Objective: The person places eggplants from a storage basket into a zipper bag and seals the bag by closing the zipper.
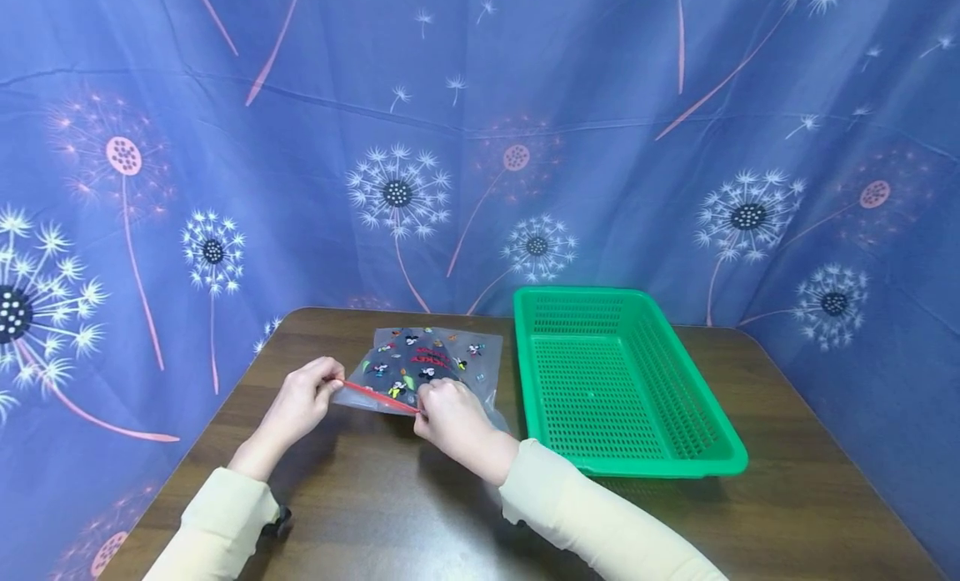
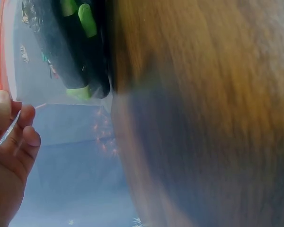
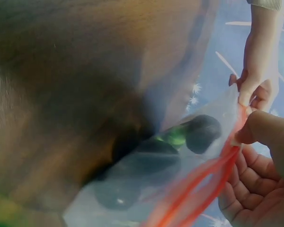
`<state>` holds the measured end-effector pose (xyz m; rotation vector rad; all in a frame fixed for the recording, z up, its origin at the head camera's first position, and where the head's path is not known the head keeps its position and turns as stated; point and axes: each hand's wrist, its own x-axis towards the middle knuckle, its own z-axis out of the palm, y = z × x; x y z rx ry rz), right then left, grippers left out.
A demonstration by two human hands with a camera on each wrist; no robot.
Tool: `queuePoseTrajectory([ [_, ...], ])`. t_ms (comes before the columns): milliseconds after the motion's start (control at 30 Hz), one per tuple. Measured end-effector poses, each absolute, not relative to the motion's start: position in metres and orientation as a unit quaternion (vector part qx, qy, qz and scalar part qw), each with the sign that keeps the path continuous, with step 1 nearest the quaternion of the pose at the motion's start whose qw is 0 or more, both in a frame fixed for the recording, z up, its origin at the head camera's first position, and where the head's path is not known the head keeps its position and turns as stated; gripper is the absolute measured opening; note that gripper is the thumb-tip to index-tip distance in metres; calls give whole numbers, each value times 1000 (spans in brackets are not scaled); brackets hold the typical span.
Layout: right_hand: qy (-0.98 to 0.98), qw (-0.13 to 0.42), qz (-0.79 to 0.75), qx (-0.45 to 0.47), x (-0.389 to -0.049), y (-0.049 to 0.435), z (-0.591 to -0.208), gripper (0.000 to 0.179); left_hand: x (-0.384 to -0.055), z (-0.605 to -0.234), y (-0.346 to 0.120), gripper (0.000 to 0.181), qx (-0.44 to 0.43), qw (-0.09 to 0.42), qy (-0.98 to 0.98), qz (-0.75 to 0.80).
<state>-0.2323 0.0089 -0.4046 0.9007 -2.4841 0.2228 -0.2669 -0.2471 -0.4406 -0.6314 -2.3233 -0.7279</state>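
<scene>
A clear zip bag [image 1: 480, 373] printed with small cartoon mice and red lettering lies tilted over the table. Its opening has a red zip strip [image 1: 381, 398], which faces me. At the strip's left end, my left hand [image 1: 300, 402] pinches the corner between thumb and fingers. Farther right along the same strip, my right hand [image 1: 457, 418] pinches it; in the right wrist view two red bands part on the near side of that thumb. Inside the bag, dark contents with bright green parts [image 2: 87, 21] show through the plastic; their kind is unclear.
A green perforated plastic basket [image 1: 731, 464] stands on the brown wooden table [image 1: 360, 514], right of the bag and close to my right forearm. Behind the table hangs a blue cloth [image 1: 622, 197] with dandelion prints. A small black object [image 1: 279, 521] shows by my left sleeve.
</scene>
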Motion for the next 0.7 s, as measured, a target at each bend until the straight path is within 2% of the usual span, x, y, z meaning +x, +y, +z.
queuePoseTrajectory([
  [333,-927,174,36,330,-232,13,-381,15,-259,-434,-246,21,-293,251,-860,-333],
  [533,-927,159,46,337,-237,16,-370,13,-257,-428,-241,17,-328,284,-832,-346],
  [700,-928,110,76,348,-247,23,-359,16,-257,-422,-237,7,-321,295,-832,-344],
])
